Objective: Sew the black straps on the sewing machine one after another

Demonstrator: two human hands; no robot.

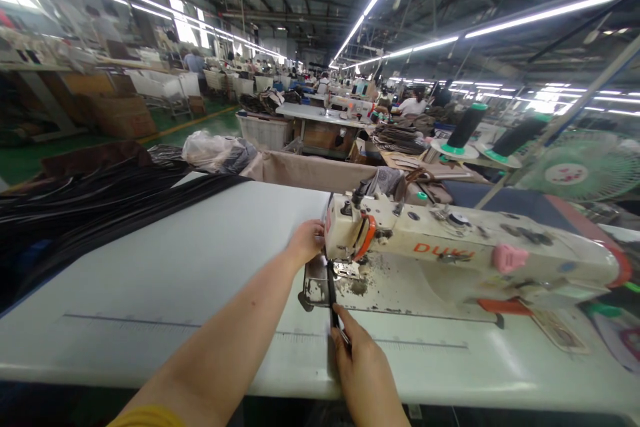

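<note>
A narrow black strip (331,283) is running lengthwise over the near edge of the machine's bed, passing between the two hands. Its near part is lying at the fingers of the right hand (367,363), and its far part is disappearing beneath the head of the sewing machine (450,247), close to the left hand (306,242).

The right hand is pinching the strip between thumb and forefinger on the near side of the needle area, with the forefinger pointing along it. Something thin and shiny is also showing within that grip, too small to identify. The left hand is resting farther off, just beside the left face of the machine head, its fingers curling inward. The head is partly hiding those fingertips, so I cannot tell whether they are pinching the strip.

The machine's long arm is stretching to the right, with a pink clip (510,257) sitting on its front. Around it, a pale table (200,267) is spreading, and a printed ruler line (130,320) is crossing its near part beneath the left forearm.

On the far left, a heap of long black strips (125,203) is draping over the table's edge. Behind the machine, dark thread cones (465,130) are standing near a green fan (575,170), while a fabric-lined bin (305,170) is sitting beyond the table's far edge.
</note>
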